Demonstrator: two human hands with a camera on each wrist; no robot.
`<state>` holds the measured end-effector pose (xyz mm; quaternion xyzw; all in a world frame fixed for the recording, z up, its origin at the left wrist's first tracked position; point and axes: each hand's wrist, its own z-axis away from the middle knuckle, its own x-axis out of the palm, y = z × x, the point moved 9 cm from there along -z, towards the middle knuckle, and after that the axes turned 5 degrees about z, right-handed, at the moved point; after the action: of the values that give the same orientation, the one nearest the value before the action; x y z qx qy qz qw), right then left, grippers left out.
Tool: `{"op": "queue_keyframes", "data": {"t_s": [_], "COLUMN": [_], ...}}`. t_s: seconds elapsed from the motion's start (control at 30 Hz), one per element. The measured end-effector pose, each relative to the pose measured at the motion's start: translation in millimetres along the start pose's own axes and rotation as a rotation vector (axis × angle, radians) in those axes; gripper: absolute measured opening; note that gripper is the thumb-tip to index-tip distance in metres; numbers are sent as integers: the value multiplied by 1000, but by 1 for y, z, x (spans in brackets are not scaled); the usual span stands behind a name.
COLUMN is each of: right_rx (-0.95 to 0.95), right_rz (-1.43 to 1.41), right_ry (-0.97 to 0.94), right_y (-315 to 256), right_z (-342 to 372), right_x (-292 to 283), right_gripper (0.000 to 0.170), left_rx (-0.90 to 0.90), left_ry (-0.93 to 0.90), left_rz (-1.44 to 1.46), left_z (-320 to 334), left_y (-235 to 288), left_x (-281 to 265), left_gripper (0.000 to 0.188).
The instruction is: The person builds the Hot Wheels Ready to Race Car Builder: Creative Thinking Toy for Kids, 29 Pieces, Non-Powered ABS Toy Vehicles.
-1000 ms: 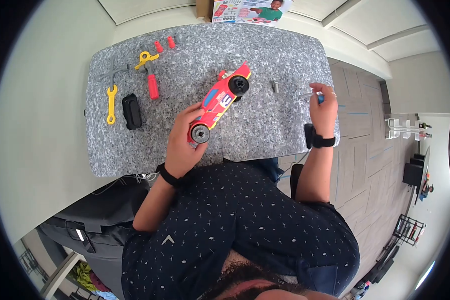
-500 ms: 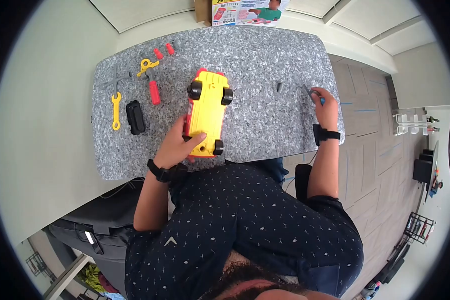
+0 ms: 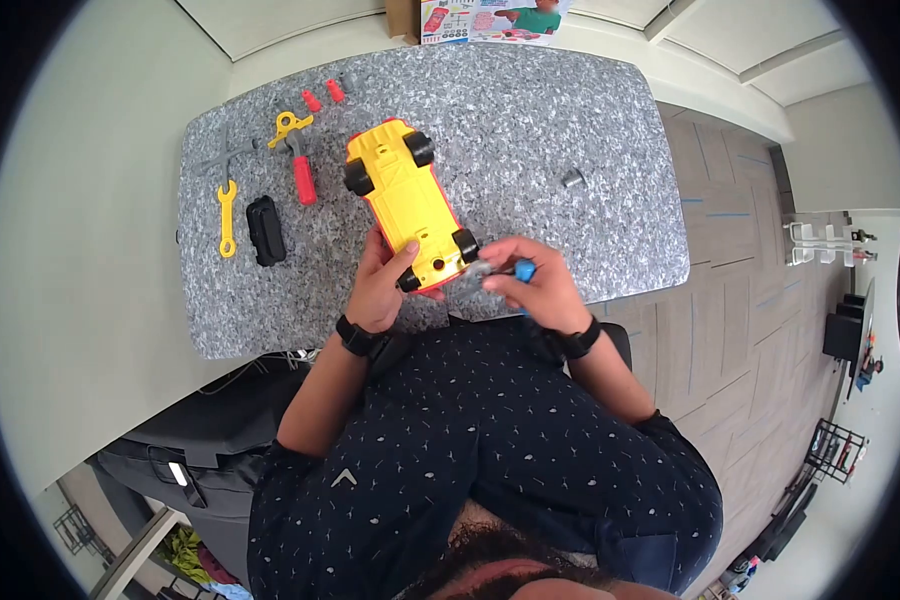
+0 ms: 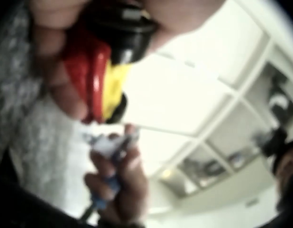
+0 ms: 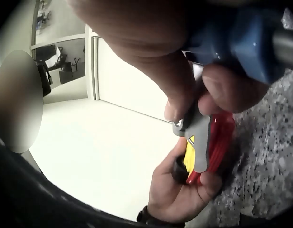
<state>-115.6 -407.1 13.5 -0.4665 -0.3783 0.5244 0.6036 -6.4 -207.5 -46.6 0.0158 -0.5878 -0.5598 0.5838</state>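
My left hand (image 3: pixel 372 290) grips one end of a red toy car (image 3: pixel 407 195), turned with its yellow underside up and black wheels showing. The left thumb lies on the underside near a round dark hole. Close beside that end, my right hand (image 3: pixel 545 288) pinches a grey plastic part (image 5: pixel 201 140) with cut-outs between thumb and finger. The same hand also holds a tool with a blue handle (image 5: pixel 258 45) and a dark shaft, seen at the upper right of the right wrist view. In that view the grey part overlaps the car's red and yellow end.
On the speckled table (image 3: pixel 530 110) lie a yellow wrench (image 3: pixel 227 222), a red-handled hammer (image 3: pixel 303 178), a grey cross-shaped tool (image 3: pixel 230 152), a black case (image 3: pixel 265 230) and small red pieces (image 3: pixel 311 101). A short grey cylinder (image 3: pixel 573 178) lies to the right; a printed box (image 3: pixel 490 20) stands behind.
The left hand has rolled the car from its side to underside up. My right hand has come from the table's right edge to the car's near end, bringing the blue-handled tool.
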Motion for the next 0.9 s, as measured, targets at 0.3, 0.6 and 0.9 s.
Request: {"op": "queue_keyframes", "data": {"t_s": [0.3,0.6,0.9], "right_rx": [-211,179,-158], "right_rz": [446,354,554], "right_ry": [279,99,139], "right_y": [-11,11,-24], "right_z": [-19,-29,-14], "right_x": [21,35,1], "right_gripper": [41,66,44], "left_rx": [101,187,164], "left_ry": [-14,-25,-26], "left_rz": [62,59,113], "left_z": [-2,-3,-2], "left_y": [-5,-6,-4], "left_x": [-7,-11,-11], "left_gripper": [75,86,84]}}
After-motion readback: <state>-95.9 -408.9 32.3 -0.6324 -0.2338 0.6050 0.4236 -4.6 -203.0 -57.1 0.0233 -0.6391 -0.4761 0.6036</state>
